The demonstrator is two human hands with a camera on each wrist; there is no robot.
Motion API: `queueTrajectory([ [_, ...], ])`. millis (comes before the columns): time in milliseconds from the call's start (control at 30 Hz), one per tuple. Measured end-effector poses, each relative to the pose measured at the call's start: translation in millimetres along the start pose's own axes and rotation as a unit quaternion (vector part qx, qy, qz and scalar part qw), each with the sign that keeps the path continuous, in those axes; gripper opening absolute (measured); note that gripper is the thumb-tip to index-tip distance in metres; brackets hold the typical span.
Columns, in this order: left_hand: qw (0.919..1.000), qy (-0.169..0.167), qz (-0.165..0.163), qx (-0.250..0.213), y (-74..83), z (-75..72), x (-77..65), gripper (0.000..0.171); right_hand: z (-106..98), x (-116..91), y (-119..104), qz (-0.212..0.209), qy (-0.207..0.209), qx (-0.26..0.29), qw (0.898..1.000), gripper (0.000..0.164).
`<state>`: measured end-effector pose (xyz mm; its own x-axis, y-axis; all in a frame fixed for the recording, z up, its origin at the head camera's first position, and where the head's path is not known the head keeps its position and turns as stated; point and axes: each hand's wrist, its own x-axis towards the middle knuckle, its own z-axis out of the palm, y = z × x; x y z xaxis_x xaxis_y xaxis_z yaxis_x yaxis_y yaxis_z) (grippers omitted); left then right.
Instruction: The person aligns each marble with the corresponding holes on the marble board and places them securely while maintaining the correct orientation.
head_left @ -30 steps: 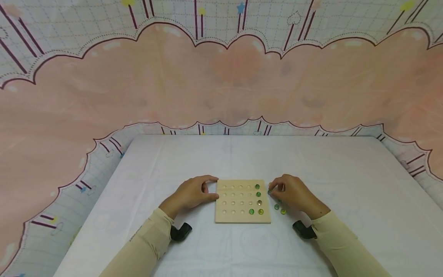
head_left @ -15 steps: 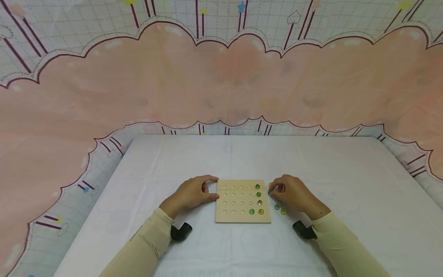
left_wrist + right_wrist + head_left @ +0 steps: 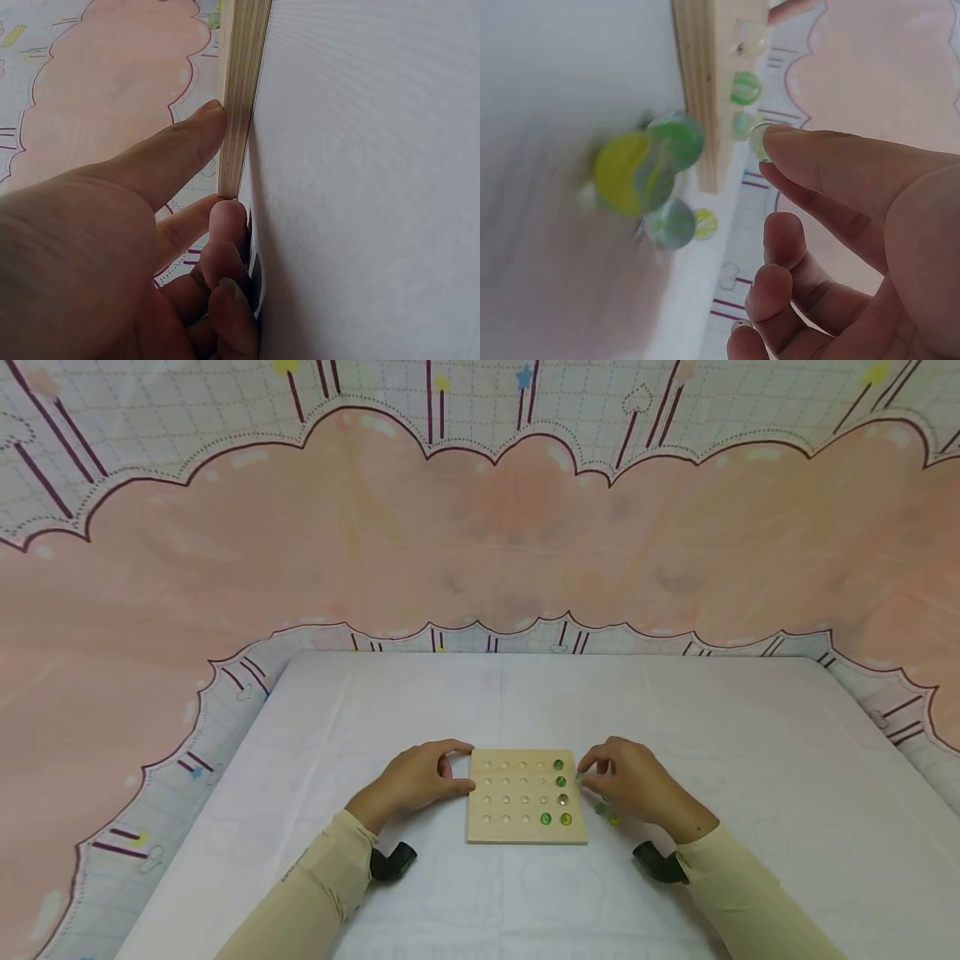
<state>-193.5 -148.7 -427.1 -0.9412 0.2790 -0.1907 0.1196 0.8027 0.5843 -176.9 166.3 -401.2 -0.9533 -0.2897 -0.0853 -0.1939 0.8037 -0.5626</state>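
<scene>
A square wooden board (image 3: 517,839) with rows of round hollows lies on the white tabletop. Green, yellow and clear glass marbles sit in its right column, and one green marble (image 3: 545,818) lies beside them in the near row. My left hand (image 3: 416,779) holds the board at its far left corner, thumb on the left edge and index finger at the corner. Between thumb and index finger, my right hand (image 3: 633,785) pinches a pale green glass marble (image 3: 760,142), just off the board's right edge. The other right fingers are loosely curled.
Loose marbles lie right of the board, partly under the right hand: a yellow one (image 3: 622,172), a green one (image 3: 681,139), a pale green one (image 3: 672,226) and a smaller-looking yellow one (image 3: 706,223). A printed cloth (image 3: 480,543) hangs behind the table.
My right hand has lifted slightly and shifted left toward the board with the marble in its fingertips. The left hand and the board stay put.
</scene>
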Motion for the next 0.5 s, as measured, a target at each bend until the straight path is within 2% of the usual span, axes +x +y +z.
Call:
queueTrajectory([
  [333,1.0000,-0.003,-0.001,-0.003,0.6,-1.2,0.0,0.056,1,-3,-12,-0.017,-0.008,0.019,1.000,0.009],
  [500,1.0000,-0.004,0.000,-0.003,1.8,-2.6,0.0,0.057,4,-2,-17,-0.012,-0.013,0.025,1.000,0.010],
])
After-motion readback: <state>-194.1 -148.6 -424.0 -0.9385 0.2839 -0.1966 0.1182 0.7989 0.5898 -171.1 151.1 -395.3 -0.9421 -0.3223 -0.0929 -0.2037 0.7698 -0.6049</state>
